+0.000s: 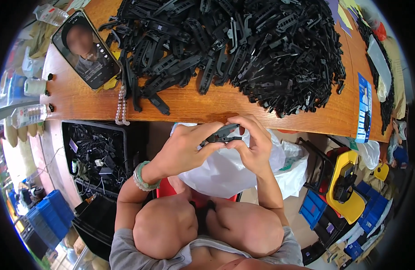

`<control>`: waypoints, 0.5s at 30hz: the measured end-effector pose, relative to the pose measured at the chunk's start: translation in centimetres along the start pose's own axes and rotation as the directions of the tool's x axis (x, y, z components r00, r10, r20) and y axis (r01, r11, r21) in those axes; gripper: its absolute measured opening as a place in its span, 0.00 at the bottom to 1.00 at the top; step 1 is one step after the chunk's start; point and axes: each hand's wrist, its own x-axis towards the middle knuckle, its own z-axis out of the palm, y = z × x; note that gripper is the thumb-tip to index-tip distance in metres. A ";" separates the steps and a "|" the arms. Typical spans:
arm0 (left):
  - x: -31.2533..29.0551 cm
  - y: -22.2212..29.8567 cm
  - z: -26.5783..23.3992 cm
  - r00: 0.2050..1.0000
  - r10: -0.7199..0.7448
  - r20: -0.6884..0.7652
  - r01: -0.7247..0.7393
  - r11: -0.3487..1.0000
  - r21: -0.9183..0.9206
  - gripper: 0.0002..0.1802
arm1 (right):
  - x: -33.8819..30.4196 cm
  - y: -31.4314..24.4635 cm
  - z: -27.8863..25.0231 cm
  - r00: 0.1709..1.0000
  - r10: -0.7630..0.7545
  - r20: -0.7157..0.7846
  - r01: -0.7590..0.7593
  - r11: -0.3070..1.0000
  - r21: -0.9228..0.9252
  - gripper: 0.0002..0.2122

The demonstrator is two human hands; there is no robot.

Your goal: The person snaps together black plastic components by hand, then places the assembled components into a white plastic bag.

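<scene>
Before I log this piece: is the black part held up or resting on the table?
Held up: the left hand and right hand grip the black part in front of the wooden table.

Hard, semi-matt plastic in the part [222, 135]; same in the pile [293, 63], with small glints and a rough look overall. Smooth varnished wood across the desk [198, 107], softly glossy. Glassy shine on the phone [88, 54]. Clear, glossy beads [122, 105]. Thin, creased plastic film for the bag [225, 168]. Polished, stone-like bracelet [139, 177]. Matt cloth in the shirt [135, 253]. Smooth plastic for the yellow chair [354, 210].
</scene>
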 end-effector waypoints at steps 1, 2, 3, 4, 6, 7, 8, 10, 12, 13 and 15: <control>0.0 0.0 0.1 1.000 0.006 -0.010 -0.006 1.000 0.012 0.18 | -0.1 0.1 0.0 0.999 0.032 -0.003 -0.032 0.999 0.009 0.19; 0.0 -0.2 0.2 1.000 0.005 -0.010 -0.005 1.000 0.012 0.18 | -0.2 0.2 0.2 0.999 0.033 -0.003 -0.033 0.999 0.010 0.19; -0.1 -0.5 0.4 0.999 0.032 -0.033 -0.031 0.999 0.025 0.18 | -0.2 0.4 0.3 0.999 0.034 -0.018 -0.034 0.999 0.017 0.19; -0.2 -0.7 0.5 0.997 0.059 -0.057 -0.057 0.998 0.039 0.18 | -0.3 0.5 0.5 0.999 0.036 -0.034 -0.035 0.999 0.024 0.18; -0.1 -0.7 0.5 0.996 0.067 -0.063 -0.064 0.997 0.043 0.18 | -0.3 0.5 0.6 0.998 0.038 -0.043 -0.037 0.999 0.031 0.17; -0.1 -0.6 0.4 0.995 0.075 -0.069 -0.072 0.996 0.048 0.18 | -0.2 0.5 0.7 0.998 0.040 -0.052 -0.038 0.999 0.039 0.16; -0.1 -0.6 0.4 0.995 0.076 -0.069 -0.073 0.996 0.047 0.18 | -0.3 0.6 0.9 0.998 0.040 -0.052 -0.038 0.999 0.038 0.16; 0.0 -0.5 0.4 0.995 0.069 -0.069 -0.066 0.997 0.046 0.17 | -0.6 0.8 1.2 0.993 0.075 -0.090 -0.068 0.995 0.079 0.16; -0.1 -0.7 0.6 0.996 0.050 -0.073 -0.048 0.999 0.025 0.16 | -0.7 0.7 1.2 0.993 0.073 -0.095 -0.067 0.996 0.067 0.16; -0.1 -0.7 0.7 0.997 0.029 -0.077 -0.029 1.000 0.004 0.15 | -0.7 0.7 1.2 0.992 0.072 -0.100 -0.066 0.996 0.058 0.16; -0.1 -0.5 0.6 0.997 0.018 -0.075 -0.017 1.000 0.009 0.15 | -0.5 0.8 1.1 0.992 0.086 -0.090 -0.080 0.995 0.066 0.15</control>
